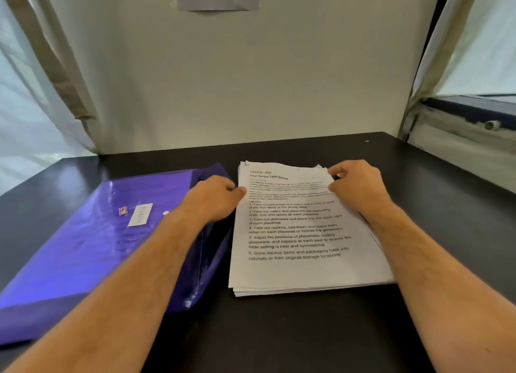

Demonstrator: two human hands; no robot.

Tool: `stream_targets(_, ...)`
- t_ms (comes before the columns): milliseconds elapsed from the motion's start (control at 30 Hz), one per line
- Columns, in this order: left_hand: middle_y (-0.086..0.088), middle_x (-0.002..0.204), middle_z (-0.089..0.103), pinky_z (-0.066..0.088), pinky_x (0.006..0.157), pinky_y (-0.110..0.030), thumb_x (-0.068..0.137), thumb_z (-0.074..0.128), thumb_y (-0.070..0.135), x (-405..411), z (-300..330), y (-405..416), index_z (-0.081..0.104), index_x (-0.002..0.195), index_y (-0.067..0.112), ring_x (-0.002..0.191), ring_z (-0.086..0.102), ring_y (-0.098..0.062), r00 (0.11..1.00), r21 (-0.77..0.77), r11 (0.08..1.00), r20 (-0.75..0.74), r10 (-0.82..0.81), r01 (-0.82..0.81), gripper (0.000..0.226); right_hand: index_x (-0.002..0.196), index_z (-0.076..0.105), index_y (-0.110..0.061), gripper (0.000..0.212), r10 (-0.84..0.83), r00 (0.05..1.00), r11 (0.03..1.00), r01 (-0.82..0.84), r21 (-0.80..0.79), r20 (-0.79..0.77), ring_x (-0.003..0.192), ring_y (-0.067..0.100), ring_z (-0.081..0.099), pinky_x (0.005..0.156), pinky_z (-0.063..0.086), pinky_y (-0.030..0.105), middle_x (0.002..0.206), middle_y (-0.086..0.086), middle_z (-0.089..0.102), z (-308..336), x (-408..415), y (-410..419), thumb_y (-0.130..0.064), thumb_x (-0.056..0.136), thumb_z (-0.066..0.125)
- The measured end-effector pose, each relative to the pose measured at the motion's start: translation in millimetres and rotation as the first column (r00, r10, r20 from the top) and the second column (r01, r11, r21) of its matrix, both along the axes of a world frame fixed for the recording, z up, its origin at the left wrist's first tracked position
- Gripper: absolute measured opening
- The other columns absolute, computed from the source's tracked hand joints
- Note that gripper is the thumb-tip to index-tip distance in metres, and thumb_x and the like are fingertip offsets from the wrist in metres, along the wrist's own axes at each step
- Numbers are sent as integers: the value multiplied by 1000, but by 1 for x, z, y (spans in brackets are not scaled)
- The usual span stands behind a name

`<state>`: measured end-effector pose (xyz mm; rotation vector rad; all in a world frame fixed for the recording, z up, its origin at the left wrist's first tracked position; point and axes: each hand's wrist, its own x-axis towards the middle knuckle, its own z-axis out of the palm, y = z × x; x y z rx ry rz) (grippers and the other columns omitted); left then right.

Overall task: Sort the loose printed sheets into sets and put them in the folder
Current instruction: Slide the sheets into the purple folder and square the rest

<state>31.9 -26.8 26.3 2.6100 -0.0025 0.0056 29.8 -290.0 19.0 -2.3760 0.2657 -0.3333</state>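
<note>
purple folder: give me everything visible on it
The purple folder is a glossy, plastic-looking envelope type, lying flat on the black table left of the stack of printed sheets. A white label and a small red sticker sit on its top face, with a pale snap dot beside them. Its right edge nearly meets the stack, and its far corner angles up. The left forearm crosses over it; the left hand reaches the stack's edge.

Soft even light; glare on purple folder (92, 241); small print blurred; wide-angle bending at edges.
</note>
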Motion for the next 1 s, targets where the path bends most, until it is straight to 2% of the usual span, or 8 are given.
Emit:
stream_targets(100,2,88,73,57,88,-40,93,56,53,14,3,-8,66,91,19,73,73,-21,998,-108,993,-33,50,-53,35,130,63,-20,40,-26,1000,997,24,77,17,90,13,57,63,43,18,129,4,64,1,2,-2,-6,92,65)
stream_targets(300,7,92,71,52,87,-34,94,59,39,14,-28,-15,65,79,26,93,67,-22,979,-259,954,92,181,-152,21,133,60,-20,47,-36,999,985,37,171,-8,120,21,59,100,47,35,134,5,62,-2,8,-6,-4,90,69)
stream_targets(367,9,94,71,53,91,-37,95,61,34,11,-28,-13,68,89,33,95,67,-19,985,-317,941,81,153,-120,10,133,61,-20,47,-38,999,979,37,201,1,118,20,60,96,48,34,133,5,63,-2,9,-8,-5,90,69)
stream_targets(533,11,104,70,52,91,-36,94,58,20,8,-30,-15,68,116,29,100,67,-16,985,-323,942,107,134,-93,26,136,59,-19,52,-67,998,871,56,488,5,113,19,61,90,51,33,131,5,64,0,10,-11,-3,88,70)
stream_targets(633,12,103,66,46,81,-30,95,58,20,6,-29,-17,65,121,28,94,61,-12,983,-307,948,126,132,-88,28,139,55,-20,55,-47,999,817,36,576,4,87,10,65,61,48,22,125,4,67,4,8,-9,-1,89,68)
stream_targets(700,11,104,65,42,79,-28,95,57,20,6,-29,-18,64,123,28,93,58,-11,982,-293,951,131,138,-95,29,137,56,-20,53,-28,1000,803,19,596,7,78,8,65,58,49,23,121,3,68,5,6,-9,-1,89,69)
stream_targets(833,11,102,64,42,77,-28,96,56,20,6,-31,-18,63,124,27,91,58,-11,979,-286,954,148,140,-94,30,121,69,-17,35,52,997,889,-22,458,-53,79,17,75,81,60,39,100,2,77,5,5,-11,-11,87,73)
stream_targets(1000,16,97,60,42,71,-27,96,57,25,7,-31,-19,63,124,27,87,59,-9,979,-278,956,152,137,-91,28,108,65,-25,20,126,980,985,-105,140,-153,70,5,69,56,49,22,84,-11,68,10,-1,-5,-24,90,73)
